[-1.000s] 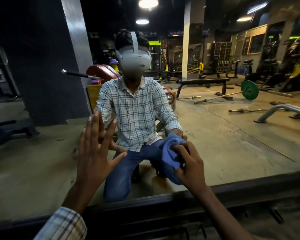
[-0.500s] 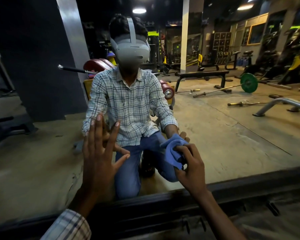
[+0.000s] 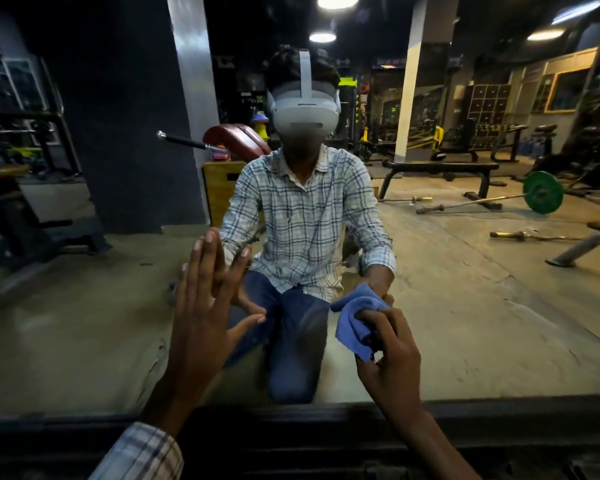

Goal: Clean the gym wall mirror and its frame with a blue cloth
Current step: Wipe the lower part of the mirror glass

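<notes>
Glossy mirror (image 3: 84, 323): flat left hand (image 3: 201, 313) pressing, right hand (image 3: 387, 348) gripping crumpled cloth (image 3: 354, 317).

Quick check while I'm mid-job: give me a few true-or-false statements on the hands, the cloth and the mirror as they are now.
1. The right hand grips the blue cloth against the mirror glass. True.
2. The left hand holds a spray bottle. False: it holds nothing and lies flat on the glass with its fingers straight.
3. The blue cloth is wiping the bottom frame. False: the cloth is on the glass, above the frame.
4. A green weight plate shows in the reflection, on the right. True.
</notes>
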Tool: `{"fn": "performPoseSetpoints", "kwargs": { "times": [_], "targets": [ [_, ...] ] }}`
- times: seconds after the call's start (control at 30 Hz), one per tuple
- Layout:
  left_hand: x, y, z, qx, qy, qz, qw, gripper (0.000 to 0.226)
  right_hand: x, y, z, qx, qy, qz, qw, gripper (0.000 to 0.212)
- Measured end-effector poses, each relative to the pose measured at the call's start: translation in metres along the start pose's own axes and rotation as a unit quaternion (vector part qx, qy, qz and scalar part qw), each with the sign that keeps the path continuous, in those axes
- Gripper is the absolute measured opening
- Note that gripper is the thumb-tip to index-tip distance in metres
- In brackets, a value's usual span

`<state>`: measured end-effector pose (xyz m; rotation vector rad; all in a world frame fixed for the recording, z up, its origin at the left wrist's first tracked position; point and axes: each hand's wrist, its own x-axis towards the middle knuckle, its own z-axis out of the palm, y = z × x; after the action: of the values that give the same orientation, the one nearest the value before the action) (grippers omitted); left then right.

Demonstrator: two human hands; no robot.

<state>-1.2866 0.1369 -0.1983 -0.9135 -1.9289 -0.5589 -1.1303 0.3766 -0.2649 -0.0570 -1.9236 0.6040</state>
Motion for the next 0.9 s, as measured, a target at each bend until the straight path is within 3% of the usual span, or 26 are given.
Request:
{"fn": "performPoseSetpoints", "kwargs": {
  "times": [0.13,0.23,0.43,0.5,0.57,0.63,0.7,0.77,0.83,0.9],
  "targets": [
    [0.0,0.005,-0.008,0.001,-0.02,-0.018,1.0,0.108,0.005,0.003,0.0,0.008,-0.016,0.01,1.0,0.05],
    [0.001,0.001,-0.013,0.006,-0.029,-0.012,0.999,0.111,0.025,-0.017,-0.007,0.042,0.003,-0.002,0.999,0.038],
    [-0.002,-0.016,-0.02,-0.003,-0.034,0.036,0.999,0.114,0.123,-0.055,-0.02,0.021,0.214,-0.015,0.976,0.029],
    [-0.004,-0.023,-0.023,0.003,-0.038,0.046,0.998,0.113,0.099,-0.058,0.011,0.011,0.15,-0.034,0.988,0.035],
    [-0.006,-0.029,-0.025,0.015,-0.043,0.049,0.998,0.111,0.051,-0.05,0.045,-0.005,-0.024,-0.103,0.994,0.042],
    [-0.009,-0.034,-0.028,0.024,-0.044,0.052,0.997,0.108,0.012,-0.045,0.062,-0.052,-0.172,-0.183,0.967,0.045],
    [-0.011,-0.04,-0.031,0.021,-0.04,0.048,0.998,0.106,0.015,-0.046,0.058,-0.07,-0.209,-0.215,0.952,0.045],
    [-0.015,-0.046,-0.031,0.021,-0.045,0.028,0.998,0.105,0.045,-0.059,0.047,-0.062,-0.126,-0.185,0.973,0.044],
    [-0.021,-0.05,-0.031,0.017,-0.051,0.001,0.999,0.106,0.088,-0.076,0.032,-0.033,0.012,-0.106,0.994,0.04],
    [-0.026,-0.053,-0.032,0.016,-0.052,-0.012,0.998,0.103,0.119,-0.091,0.026,0.002,0.133,-0.059,0.989,0.034]
  ]
}}
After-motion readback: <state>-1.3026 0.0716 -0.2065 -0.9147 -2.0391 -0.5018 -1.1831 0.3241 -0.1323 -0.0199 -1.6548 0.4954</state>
